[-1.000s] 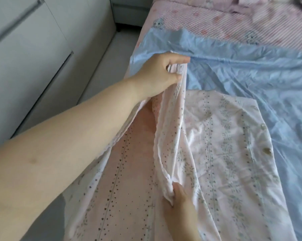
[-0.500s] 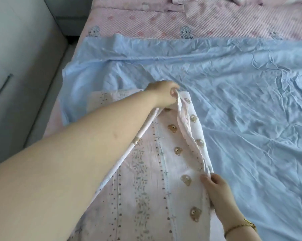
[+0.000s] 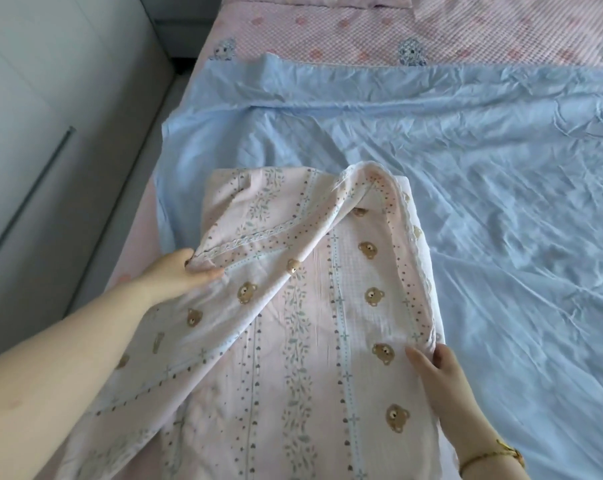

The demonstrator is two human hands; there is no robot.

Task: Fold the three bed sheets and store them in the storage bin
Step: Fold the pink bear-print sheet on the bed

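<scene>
Left hand [image 3: 175, 276] fingers [image 3: 206, 274] pinch the bear-print sheet [image 3: 310, 341]; right hand [image 3: 440, 374] fingers [image 3: 417, 358] grip its edge

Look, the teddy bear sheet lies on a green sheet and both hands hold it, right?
Not quite. The sheet underneath is blue, not green. The head view shows the teddy bear sheet lying on the blue sheet, with the left hand and the right hand both holding it.

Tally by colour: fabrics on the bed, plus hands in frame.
Pink bear-print sheet: 1
Blue sheet: 1
Pink checked bed cover: 1
Hands: 2, left hand and right hand
Total: 5
</scene>
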